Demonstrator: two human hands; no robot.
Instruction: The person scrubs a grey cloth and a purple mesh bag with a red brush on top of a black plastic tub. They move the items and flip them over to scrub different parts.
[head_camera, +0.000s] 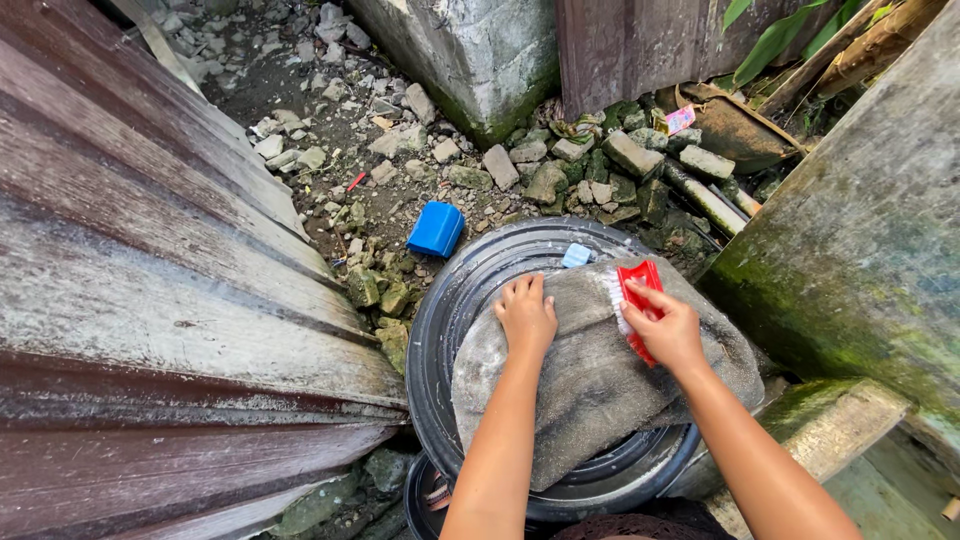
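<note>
Where the ground narrows between a corrugated metal sheet (150, 280) and a mossy concrete wall (860, 230), a round dark basin (440, 330) sits upturned or lidded, its ribbed top facing the head camera; whether anything lies inside it cannot be told. Spread across the basin's top is a grey, soiled mat (590, 390) that covers most of the right half and hangs over the basin's right edge. A small pale blue piece (577, 255) rests on the basin's far rim, just beyond the mat. A blue plastic box (437, 229) lies on the rubble just past the basin's upper left edge, and broken stones (560, 165) are strewn farther beyond the basin.

The left hand (525, 315) lies flat and open on the mat near the basin's middle, fingers stretched forward, gripping nothing, only pressing the fabric down. The right hand (668, 330) is over the basin's right side, fingers curled tight around the back of a red scrub brush (636, 300), whose white bristles touch the mat. Both forearms reach in from the basin's near edge.
</note>
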